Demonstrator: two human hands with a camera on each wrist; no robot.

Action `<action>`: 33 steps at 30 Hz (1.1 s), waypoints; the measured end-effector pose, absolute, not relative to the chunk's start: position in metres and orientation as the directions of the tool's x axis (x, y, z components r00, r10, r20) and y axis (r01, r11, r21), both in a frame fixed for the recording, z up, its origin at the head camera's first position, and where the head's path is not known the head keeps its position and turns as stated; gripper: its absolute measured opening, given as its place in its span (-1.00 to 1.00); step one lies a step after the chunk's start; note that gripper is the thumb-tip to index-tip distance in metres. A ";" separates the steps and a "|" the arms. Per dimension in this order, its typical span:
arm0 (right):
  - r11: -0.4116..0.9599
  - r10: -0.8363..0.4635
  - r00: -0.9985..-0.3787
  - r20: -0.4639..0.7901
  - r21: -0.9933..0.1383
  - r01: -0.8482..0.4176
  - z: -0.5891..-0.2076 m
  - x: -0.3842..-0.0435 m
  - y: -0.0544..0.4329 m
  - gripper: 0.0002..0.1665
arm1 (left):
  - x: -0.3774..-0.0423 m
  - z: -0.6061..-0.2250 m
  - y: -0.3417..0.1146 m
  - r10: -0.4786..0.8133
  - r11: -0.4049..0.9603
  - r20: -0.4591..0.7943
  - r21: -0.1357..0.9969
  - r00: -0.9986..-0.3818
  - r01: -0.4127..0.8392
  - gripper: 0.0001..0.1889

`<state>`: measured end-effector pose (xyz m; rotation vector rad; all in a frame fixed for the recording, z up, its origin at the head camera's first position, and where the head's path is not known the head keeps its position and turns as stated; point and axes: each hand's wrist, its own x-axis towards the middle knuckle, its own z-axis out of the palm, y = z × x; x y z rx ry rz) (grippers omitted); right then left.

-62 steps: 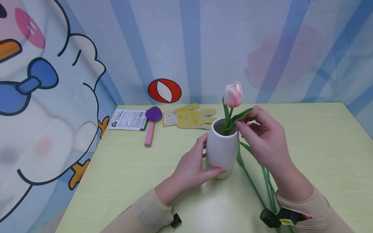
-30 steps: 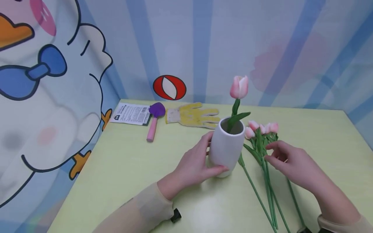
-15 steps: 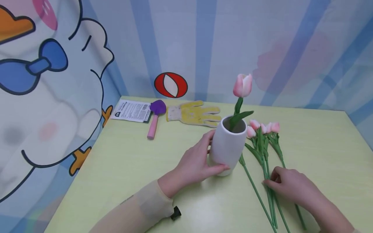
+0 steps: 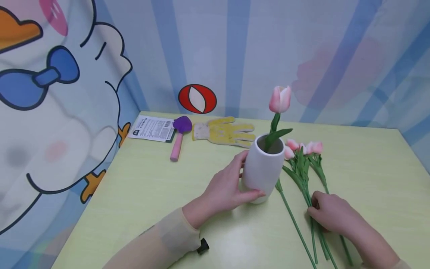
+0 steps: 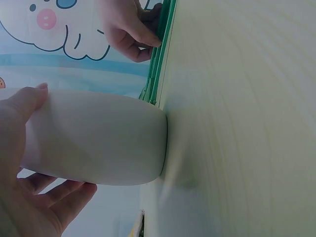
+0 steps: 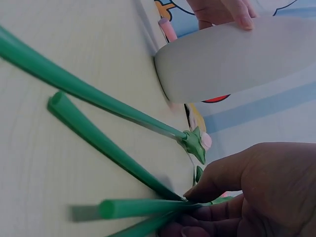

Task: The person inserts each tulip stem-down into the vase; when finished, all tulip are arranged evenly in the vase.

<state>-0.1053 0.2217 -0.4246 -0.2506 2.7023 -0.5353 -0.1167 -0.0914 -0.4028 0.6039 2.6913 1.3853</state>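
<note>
My left hand (image 4: 223, 186) grips the white vase (image 4: 262, 172) round its side, thumb in front and fingers behind; the vase stands upright on the table. One pink tulip (image 4: 280, 100) rises out of its mouth. To the right lie several more pink tulips (image 4: 300, 162) with long green stems, flower heads toward the back. My right hand (image 4: 332, 213) is low over these stems. In the right wrist view its thumb and fingers pinch a tulip stem (image 6: 143, 208), whose cut end is slightly off the table. Which flower head belongs to that stem is unclear.
At the back left lie a printed packet (image 4: 151, 128), a small shovel (image 4: 178, 140) with purple blade and pink handle, and a yellow-and-white work glove (image 4: 223, 131). A patterned curtain (image 4: 208, 48) borders the table (image 4: 144, 194) at the back and left.
My right hand has let go of the tulip in the vase, moved right and down to the loose stems, and taken hold there. The left hand still holds the vase.
</note>
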 end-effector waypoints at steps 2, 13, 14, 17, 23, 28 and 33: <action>0.902 -0.233 -0.906 -0.354 -0.428 -0.065 -0.425 -0.106 0.222 -0.84 | -0.116 -0.403 -0.091 0.362 0.525 0.123 0.792 -0.924 0.312 0.12; 0.801 -0.240 -0.863 -0.445 -0.593 0.083 -0.421 -0.106 0.232 -0.74 | -0.116 -0.403 -0.090 0.362 0.523 0.116 0.796 -0.925 0.305 0.11; 0.789 -0.246 -0.860 -0.448 -0.608 0.091 -0.420 -0.106 0.233 -0.74 | -0.116 -0.403 -0.090 0.362 0.524 0.119 0.794 -0.925 0.307 0.11; 0.769 -0.260 -0.857 -0.445 -0.632 0.095 -0.417 -0.106 0.237 -0.74 | -0.117 -0.403 -0.091 0.361 0.528 0.120 0.791 -0.925 0.309 0.11; 0.755 -0.252 -0.850 -0.463 -0.644 0.126 -0.412 -0.107 0.240 -0.72 | -0.116 -0.404 -0.092 0.360 0.530 0.127 0.787 -0.924 0.315 0.12; 0.743 -0.244 -0.862 -0.445 -0.657 0.128 -0.406 -0.107 0.240 -0.69 | -0.115 -0.404 -0.092 0.356 0.529 0.119 0.793 -0.927 0.304 0.12; 0.716 -0.229 -0.894 -0.385 -0.689 0.114 -0.399 -0.105 0.241 -0.69 | -0.116 -0.403 -0.092 0.365 0.532 0.141 0.780 -0.920 0.331 0.12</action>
